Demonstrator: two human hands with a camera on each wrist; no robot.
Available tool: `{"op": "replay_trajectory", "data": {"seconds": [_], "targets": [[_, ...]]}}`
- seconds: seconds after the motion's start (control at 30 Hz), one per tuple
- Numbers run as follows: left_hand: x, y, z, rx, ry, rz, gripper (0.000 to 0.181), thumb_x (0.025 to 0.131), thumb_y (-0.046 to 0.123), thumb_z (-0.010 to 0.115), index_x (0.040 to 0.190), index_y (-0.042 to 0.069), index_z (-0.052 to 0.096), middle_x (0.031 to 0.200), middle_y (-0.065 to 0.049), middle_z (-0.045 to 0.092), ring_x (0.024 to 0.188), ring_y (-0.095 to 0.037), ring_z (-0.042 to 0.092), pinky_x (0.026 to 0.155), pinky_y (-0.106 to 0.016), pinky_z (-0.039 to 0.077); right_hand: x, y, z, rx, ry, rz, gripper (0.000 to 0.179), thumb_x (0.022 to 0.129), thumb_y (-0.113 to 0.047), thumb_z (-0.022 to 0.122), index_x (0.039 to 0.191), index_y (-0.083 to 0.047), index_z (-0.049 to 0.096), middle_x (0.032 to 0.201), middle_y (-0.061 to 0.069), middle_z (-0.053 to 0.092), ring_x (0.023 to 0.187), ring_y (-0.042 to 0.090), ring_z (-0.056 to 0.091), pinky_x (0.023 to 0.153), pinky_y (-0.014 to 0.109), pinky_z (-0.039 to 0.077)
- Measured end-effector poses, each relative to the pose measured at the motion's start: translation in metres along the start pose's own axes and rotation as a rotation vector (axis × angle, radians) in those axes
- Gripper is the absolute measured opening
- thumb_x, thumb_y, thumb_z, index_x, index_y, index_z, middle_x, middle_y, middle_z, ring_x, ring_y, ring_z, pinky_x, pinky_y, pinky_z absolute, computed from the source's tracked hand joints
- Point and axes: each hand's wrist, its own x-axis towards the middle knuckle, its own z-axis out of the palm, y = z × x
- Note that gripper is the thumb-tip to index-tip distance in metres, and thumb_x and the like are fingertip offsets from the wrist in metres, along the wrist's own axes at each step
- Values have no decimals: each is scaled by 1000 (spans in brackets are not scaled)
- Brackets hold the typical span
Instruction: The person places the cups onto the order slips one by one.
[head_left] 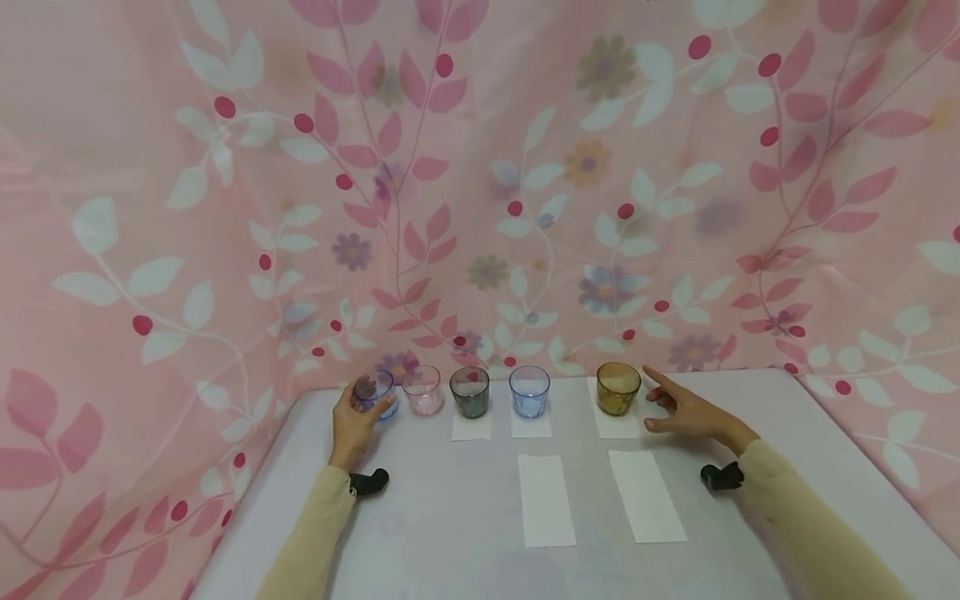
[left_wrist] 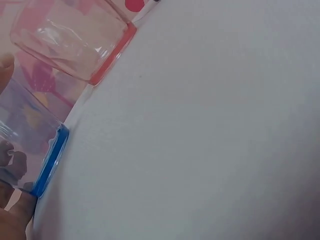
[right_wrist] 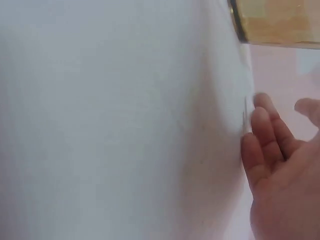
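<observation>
At the left end of a row of clear tumblers, my left hand [head_left: 351,423] grips a blue glass [head_left: 383,387], thumb on the near side and fingers round the far side. In the left wrist view its thick blue base [left_wrist: 51,161] is at the tabletop. A pink glass [head_left: 422,393] stands just right of it. My right hand [head_left: 684,412] is beside an amber glass [head_left: 618,392] at the row's right end, fingers spread and holding nothing. A gap shows between that hand and the amber glass [right_wrist: 280,22] in the right wrist view.
Between pink and amber stand a grey glass [head_left: 470,393] and a light blue glass [head_left: 529,393]. White paper slips lie under the grey, light blue and amber ones. Two longer slips [head_left: 547,502] lie nearer me. A floral curtain [head_left: 480,208] hangs behind the table [head_left: 435,517].
</observation>
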Motion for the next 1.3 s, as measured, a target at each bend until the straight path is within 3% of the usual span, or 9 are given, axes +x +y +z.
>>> {"op": "replay_trajectory", "data": {"seconds": [0.07, 0.17, 0.27, 0.43, 0.57, 0.77, 0.87, 1.0, 1.3], "targets": [[-1, 0, 0, 3, -2, -10, 82, 88, 10, 88, 157, 2, 45, 150, -25, 57, 145, -37, 51, 121, -31, 42, -8, -3, -1, 0, 26, -6, 107, 93, -25, 84, 168, -1, 13, 136, 27, 56, 122, 39, 55, 107, 56, 48], [-4, 1, -1, 11, 0, -27, 82, 89, 13, 88, 159, 7, 46, 151, -21, 57, 146, -34, 50, 118, -23, 41, -20, -8, -1, -15, 83, -29, 105, 91, -23, 85, 168, -1, 18, 129, 23, 57, 112, 30, 55, 96, 40, 51], [-4, -1, -1, 14, -2, -38, 82, 89, 17, 88, 159, 11, 46, 153, -18, 57, 149, -32, 48, 123, -28, 39, -35, -16, 2, -32, 117, -41, 102, 90, -24, 86, 167, -1, 22, 118, 17, 55, 101, 23, 50, 82, 28, 45], [-5, -3, -3, 44, -6, -58, 85, 89, 23, 89, 161, 13, 46, 162, -14, 49, 157, -31, 39, 130, -44, 32, -64, -38, 15, -95, 105, -25, 100, 87, -31, 88, 163, -1, 30, 105, 6, 53, 91, 15, 46, 71, 25, 37], [-7, -2, -4, 56, -5, -70, 84, 90, 24, 88, 161, 14, 45, 164, -12, 48, 157, -31, 38, 130, -46, 32, -78, -60, 34, -129, 46, -115, 105, 83, -35, 92, 162, 0, 32, 101, 2, 52, 88, 10, 45, 68, 26, 35], [-8, 0, -2, 5, -3, -65, 82, 89, 21, 89, 160, 16, 47, 155, -15, 56, 150, -30, 47, 125, -37, 39, -69, -89, 72, -177, 0, -276, 115, 77, -48, 94, 166, -10, 32, 102, 0, 51, 91, 14, 43, 70, 24, 34], [-7, -1, -2, -19, -5, -68, 83, 89, 19, 89, 160, 15, 47, 153, -18, 56, 147, -32, 50, 117, -25, 45, -59, -100, 90, -231, -22, -280, 120, 74, -60, 92, 168, -18, 32, 102, -2, 50, 90, 11, 41, 69, 23, 35], [-8, -2, 0, -1, -6, -87, 85, 88, 22, 89, 161, 18, 46, 154, -16, 56, 147, -30, 50, 104, -10, 46, -49, -109, 108, -307, -66, -281, 120, 71, -70, 89, 166, -16, 37, 100, -5, 50, 88, 7, 38, 70, 21, 35], [-6, -7, -2, -52, -4, -34, 78, 88, 11, 88, 157, 11, 50, 151, -17, 59, 145, -30, 52, 105, -7, 45, -41, -121, 120, -372, -151, -281, 115, 75, -72, 85, 163, -12, 43, 98, -8, 44, 88, 7, 36, 74, 22, 33]]}}
